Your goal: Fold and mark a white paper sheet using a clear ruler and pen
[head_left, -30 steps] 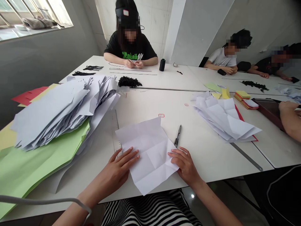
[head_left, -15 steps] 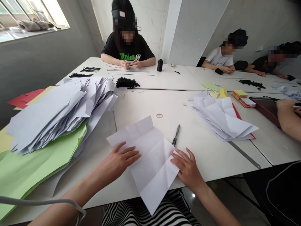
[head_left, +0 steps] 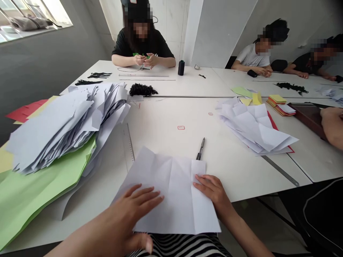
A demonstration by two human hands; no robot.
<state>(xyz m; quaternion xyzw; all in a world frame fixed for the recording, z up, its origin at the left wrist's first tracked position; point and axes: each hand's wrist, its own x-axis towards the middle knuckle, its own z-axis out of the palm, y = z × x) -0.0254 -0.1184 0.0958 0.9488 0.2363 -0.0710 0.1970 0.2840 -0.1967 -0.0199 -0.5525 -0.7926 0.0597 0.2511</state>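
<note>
A creased sheet of white paper (head_left: 177, 200) lies at the table's front edge, its lower part reaching over the edge above a striped garment. My left hand (head_left: 134, 210) is over the sheet's left part, fingers spread and thumb apart. On the right, my right hand (head_left: 211, 192) rests its outstretched fingers on the folded strip along the paper's edge; its thumb is hidden. Just beyond the sheet's top right corner lies a pen (head_left: 200, 148). To the left, a clear ruler (head_left: 130, 142) lies on the table.
A tall pile of white paper (head_left: 53, 128) on green sheets (head_left: 53, 192) stands at left. More creased paper (head_left: 257, 125), a metal ruler (head_left: 280, 171) and sticky notes (head_left: 277, 100) lie at right. Across the table, a person (head_left: 143, 43) handles black cord near a thread spool (head_left: 181, 67).
The white paper has turned so its lower edge faces me. My left hand has moved down and nearer, its thumb now showing. My right hand has shifted slightly down along the paper's right side.
</note>
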